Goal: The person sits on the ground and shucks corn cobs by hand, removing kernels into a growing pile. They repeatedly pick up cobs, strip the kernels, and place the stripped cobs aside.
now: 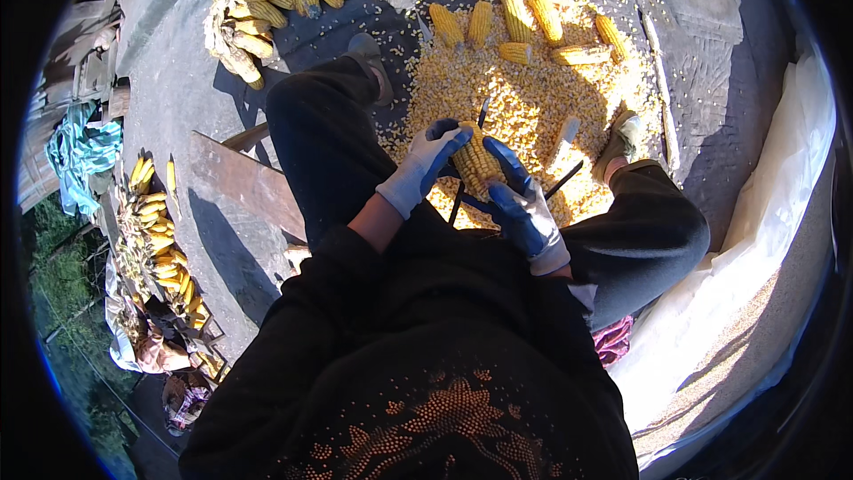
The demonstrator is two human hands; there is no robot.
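Both my hands wear white knit gloves with blue coated palms and fingers. An ear of dried yellow corn [477, 163] is held between them, above my lap. My left hand [426, 159] grips its left side near the upper end. On the right side and lower end, the fingers of my right hand [523, 199] close around it. Dark thin bars [564, 180] of some frame stick out below the ear; most of that frame is hidden. Beneath spreads a heap of loose corn kernels [506, 90], with several ears [516, 17] lying on its far part.
Bundled corn ears [256, 13] lie at the upper left, and a row of ears [163, 247] runs along the left edge. A wooden board [246, 180] is beside my left leg. A pale sheet [753, 213] lines the right side, with grain-like material [746, 353] beyond it.
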